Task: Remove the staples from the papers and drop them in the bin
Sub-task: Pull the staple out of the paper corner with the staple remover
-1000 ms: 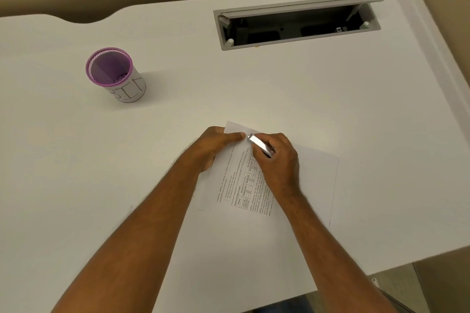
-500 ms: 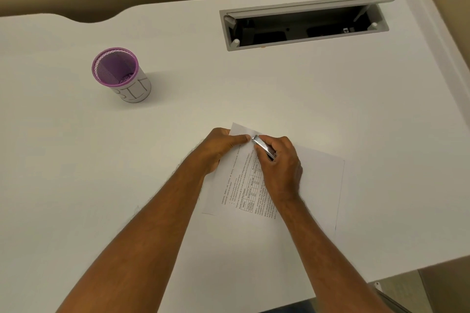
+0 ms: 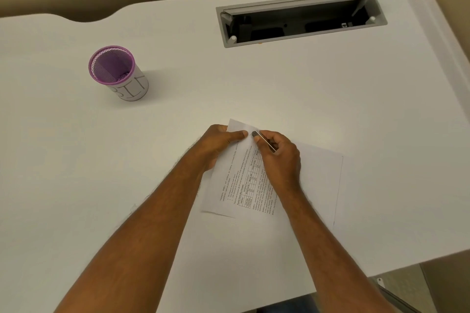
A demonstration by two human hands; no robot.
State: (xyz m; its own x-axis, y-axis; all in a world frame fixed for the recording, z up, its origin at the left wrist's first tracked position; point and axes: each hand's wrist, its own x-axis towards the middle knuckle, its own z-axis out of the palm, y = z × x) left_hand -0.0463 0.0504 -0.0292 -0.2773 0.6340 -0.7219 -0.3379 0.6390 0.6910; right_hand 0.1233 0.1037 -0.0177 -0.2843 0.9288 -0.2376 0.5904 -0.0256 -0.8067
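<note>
Head view, looking down on a white desk [image 3: 330, 99]. Printed papers [image 3: 236, 185] lie flat at centre, tilted, with the top corner pointing toward 11 o'clock; a second, blank-looking sheet [image 3: 320, 180] shows beneath them, extending toward 3 o'clock.

Left hand [image 3: 218, 146]: fingers closed down on the top corner of the papers, thumb pressed flat on the sheet, pinning it to the desk.

Right hand [image 3: 279, 160]: curled tight around a slim metal staple remover [image 3: 264, 141], gripped like a pen. Tool tip sits at the papers' top corner, just beside the left thumb tip. Whether the tip is under a staple cannot be told; the staple itself is too small to resolve.

The two hands meet at the corner, nearly touching, forearms converging from 6 o'clock.

Bin [image 3: 119, 73]: small cylindrical cup, purple mesh inside with a purple rim, white label lettered "BIN" on its side. Stands upright at 10 o'clock from the papers, well apart from both hands. Some small debris shows at its bottom, unclear what.

Grey cable tray [image 3: 302, 20], lid open, is recessed in the desk at 1 o'clock, near the far edge.
</note>
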